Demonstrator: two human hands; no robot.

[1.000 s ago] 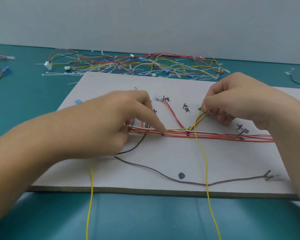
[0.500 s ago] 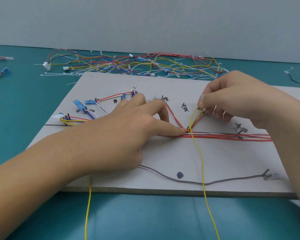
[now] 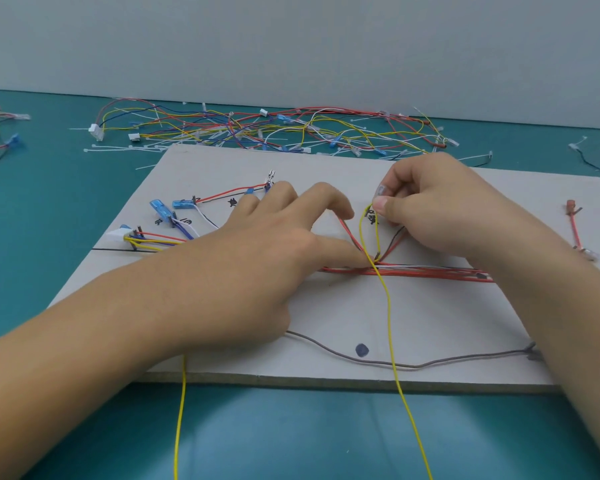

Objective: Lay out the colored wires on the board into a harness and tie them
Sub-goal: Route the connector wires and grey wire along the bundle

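Grey board w/ thin yellow wire

i see black handwritten marks at several spots on the grey board, but they're too small and blurred for me to read.

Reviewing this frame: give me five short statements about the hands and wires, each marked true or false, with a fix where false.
1. The right hand pinches the thin yellow wire. True.
2. The left hand is lifted clear of the pale grey cardboard board. False: it presses on the red wire bundle lying on the board.
3. The dark grey wire lies on the board near its front edge. True.
4. The thin yellow wire ends on the board. False: it runs over the front edge.
5. The pile of loose coloured wires lies beyond the board. True.
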